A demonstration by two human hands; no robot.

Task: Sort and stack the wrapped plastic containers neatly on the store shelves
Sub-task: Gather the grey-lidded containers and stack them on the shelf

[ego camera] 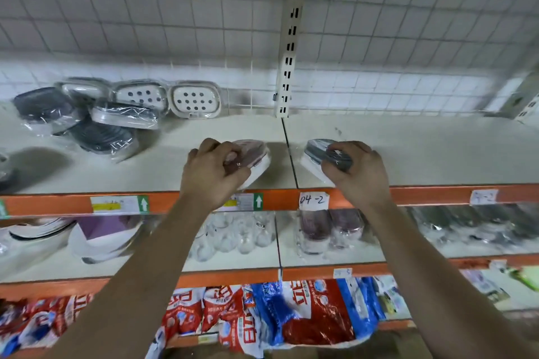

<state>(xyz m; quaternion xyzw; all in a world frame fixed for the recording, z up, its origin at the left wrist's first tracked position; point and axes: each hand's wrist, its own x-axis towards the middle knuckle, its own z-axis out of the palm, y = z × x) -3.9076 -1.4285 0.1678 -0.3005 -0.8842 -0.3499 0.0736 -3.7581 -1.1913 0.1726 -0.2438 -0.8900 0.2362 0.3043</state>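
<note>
Both my forearms reach up to the top shelf, one container in each grip. My left hand (pixel 214 172) curls over the near end of an oval pink-lidded plastic container with a white base, wrapped in clear film (pixel 255 154). My right hand (pixel 357 172) is clamped the same way on its oval grey-lidded twin (pixel 318 151). Both sit near the front of the pale, smooth shelf board (pixel 423 154), on either side of its seam, and their long axes run away from my palms, converging toward the back.

The loose heap of wrapped grey and white containers (pixel 108 122) lies back and to the left, so my left hand is nearer and the pink one should travel first. The film looks slippery and crinkled. White perforated trays (pixel 195 99) lean against the wire grid behind the heap.
</note>
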